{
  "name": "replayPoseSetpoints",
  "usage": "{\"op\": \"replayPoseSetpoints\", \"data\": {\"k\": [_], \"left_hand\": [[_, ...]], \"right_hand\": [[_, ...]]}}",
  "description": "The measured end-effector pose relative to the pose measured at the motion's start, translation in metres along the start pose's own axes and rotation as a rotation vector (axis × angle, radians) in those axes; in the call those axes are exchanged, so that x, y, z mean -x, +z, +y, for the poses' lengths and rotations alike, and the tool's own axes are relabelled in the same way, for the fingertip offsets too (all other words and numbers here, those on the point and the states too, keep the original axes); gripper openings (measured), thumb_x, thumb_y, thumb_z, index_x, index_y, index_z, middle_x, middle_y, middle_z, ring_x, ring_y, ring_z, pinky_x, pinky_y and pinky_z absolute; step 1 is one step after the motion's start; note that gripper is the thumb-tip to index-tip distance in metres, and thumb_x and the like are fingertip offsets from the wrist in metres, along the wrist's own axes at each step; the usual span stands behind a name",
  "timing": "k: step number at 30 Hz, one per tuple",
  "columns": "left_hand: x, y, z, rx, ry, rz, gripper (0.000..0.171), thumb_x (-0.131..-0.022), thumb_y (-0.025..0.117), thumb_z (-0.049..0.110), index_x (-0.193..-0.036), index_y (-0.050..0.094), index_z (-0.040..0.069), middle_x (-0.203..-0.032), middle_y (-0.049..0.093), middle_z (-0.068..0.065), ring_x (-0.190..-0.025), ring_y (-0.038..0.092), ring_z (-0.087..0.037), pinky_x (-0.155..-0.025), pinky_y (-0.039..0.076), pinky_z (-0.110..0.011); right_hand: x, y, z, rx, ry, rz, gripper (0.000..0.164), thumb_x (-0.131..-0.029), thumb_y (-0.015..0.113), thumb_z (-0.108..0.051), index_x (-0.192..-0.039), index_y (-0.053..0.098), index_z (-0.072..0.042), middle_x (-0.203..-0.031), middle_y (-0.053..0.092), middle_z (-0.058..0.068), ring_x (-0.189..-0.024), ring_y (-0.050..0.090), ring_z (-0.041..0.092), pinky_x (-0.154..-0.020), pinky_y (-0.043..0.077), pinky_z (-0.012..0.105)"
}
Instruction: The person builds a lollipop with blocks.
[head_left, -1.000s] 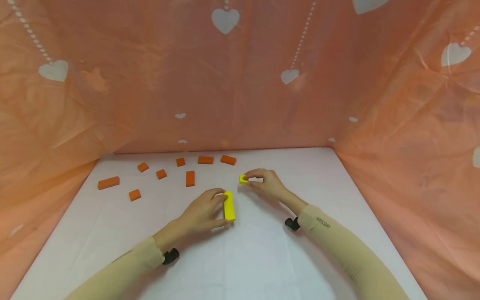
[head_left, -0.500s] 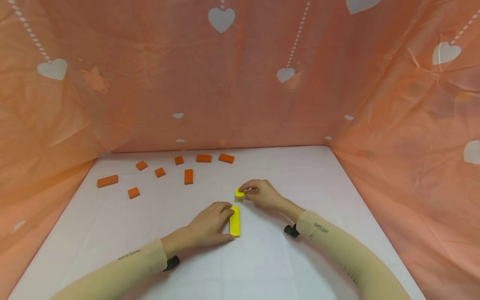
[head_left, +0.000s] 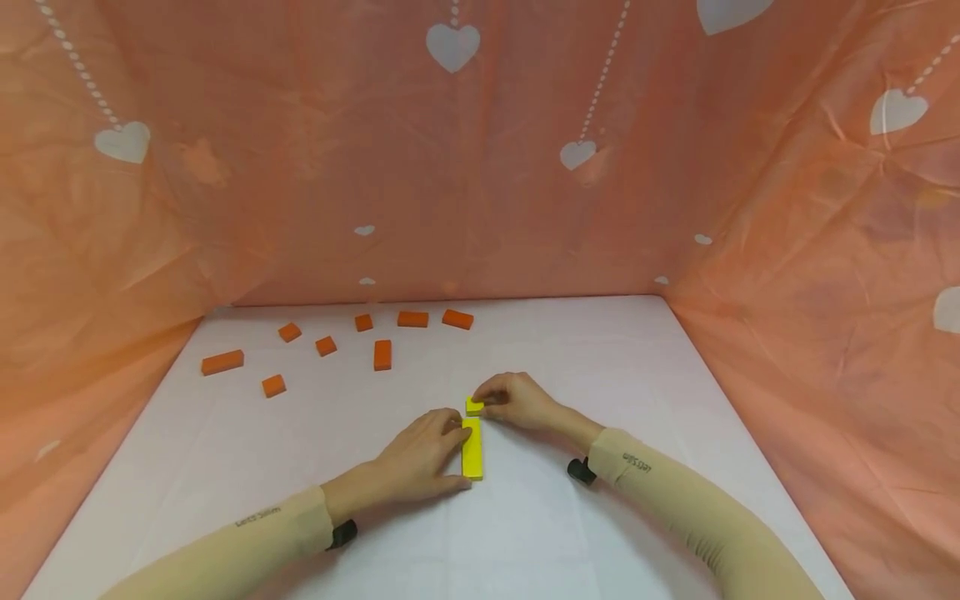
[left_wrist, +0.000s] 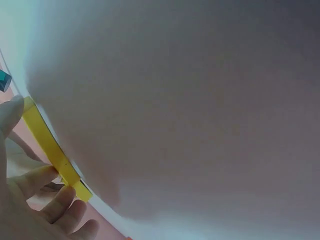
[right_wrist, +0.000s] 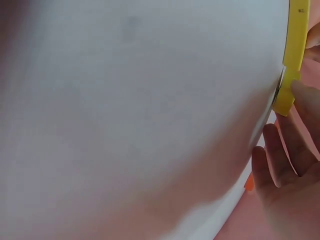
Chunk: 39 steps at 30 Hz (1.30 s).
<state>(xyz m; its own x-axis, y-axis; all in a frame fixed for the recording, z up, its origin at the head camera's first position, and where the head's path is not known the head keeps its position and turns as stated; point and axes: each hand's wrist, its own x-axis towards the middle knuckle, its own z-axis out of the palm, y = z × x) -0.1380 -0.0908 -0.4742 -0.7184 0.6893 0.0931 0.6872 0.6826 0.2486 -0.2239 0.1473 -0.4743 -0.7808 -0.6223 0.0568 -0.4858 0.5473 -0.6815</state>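
Between the thumb and fingers of my left hand (head_left: 420, 458) is a long yellow block (head_left: 472, 457), lying lengthwise away from me on the white tabletop. The thumb is at its near end and the fingers are around its far end. My right hand (head_left: 525, 403) pinches a small yellow block (head_left: 473, 407) just beyond that far end, in line with it. In the left wrist view the long block (left_wrist: 47, 142) and the small block (left_wrist: 83, 192) seem to meet end to end. The right wrist view has the small block (right_wrist: 285, 96) under the right fingers.
Several orange blocks lie scattered at the back left, among them a long one (head_left: 222, 362), a small one (head_left: 273, 386) and an upright-lying one (head_left: 382, 355). A pink curtain (head_left: 480, 167) with white hearts surrounds the white tabletop (head_left: 540, 533) at the back and sides.
The long yellow block came nearer to me and slightly right with my left hand. My right hand brought the small yellow block nearer and left, up to the long one's far end.
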Motion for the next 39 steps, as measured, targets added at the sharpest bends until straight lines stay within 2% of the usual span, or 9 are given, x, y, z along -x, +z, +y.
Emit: {"op": "replayPoseSetpoints", "data": {"k": [8, 12, 21, 39], "left_hand": [[0.0025, 0.0024, -0.0053, -0.011, 0.036, 0.003, 0.069, -0.093, 0.077, 0.046, -0.142, 0.061, 0.0, -0.138, 0.054, -0.016, -0.131, 0.051, -0.03, -0.114, 0.043, -0.046], [0.0025, 0.0038, -0.0066, -0.011, 0.036, 0.008, 0.07, -0.094, 0.076, 0.048, -0.142, 0.061, 0.0, -0.138, 0.054, -0.015, -0.131, 0.051, -0.03, -0.114, 0.044, -0.046], [0.0027, 0.0046, -0.006, -0.001, 0.007, -0.026, 0.073, -0.094, 0.073, 0.053, -0.145, 0.059, 0.003, -0.14, 0.053, -0.012, -0.132, 0.049, -0.027, -0.114, 0.044, -0.045], [0.002, 0.0044, -0.0064, -0.008, 0.002, -0.019, 0.073, -0.093, 0.074, 0.054, -0.144, 0.06, 0.003, -0.138, 0.054, -0.011, -0.13, 0.051, -0.027, -0.112, 0.046, -0.045]], "right_hand": [[-0.0021, 0.0025, -0.0006, 0.023, -0.012, -0.011, 0.021, -0.096, 0.075, -0.009, -0.117, 0.079, -0.009, -0.121, 0.075, 0.005, -0.118, 0.066, 0.025, -0.104, 0.053, 0.043], [-0.002, 0.0026, -0.0015, 0.025, -0.008, -0.013, 0.021, -0.096, 0.075, -0.01, -0.117, 0.079, -0.01, -0.121, 0.075, 0.003, -0.119, 0.065, 0.025, -0.106, 0.051, 0.044], [-0.0016, 0.005, -0.0034, 0.04, -0.017, -0.036, 0.02, -0.097, 0.073, -0.009, -0.117, 0.078, -0.009, -0.119, 0.076, 0.002, -0.117, 0.066, 0.023, -0.106, 0.05, 0.044], [-0.0009, 0.0057, -0.004, 0.065, -0.044, -0.044, 0.022, -0.097, 0.072, -0.009, -0.119, 0.078, -0.01, -0.119, 0.076, 0.002, -0.116, 0.065, 0.023, -0.106, 0.05, 0.045]]}}
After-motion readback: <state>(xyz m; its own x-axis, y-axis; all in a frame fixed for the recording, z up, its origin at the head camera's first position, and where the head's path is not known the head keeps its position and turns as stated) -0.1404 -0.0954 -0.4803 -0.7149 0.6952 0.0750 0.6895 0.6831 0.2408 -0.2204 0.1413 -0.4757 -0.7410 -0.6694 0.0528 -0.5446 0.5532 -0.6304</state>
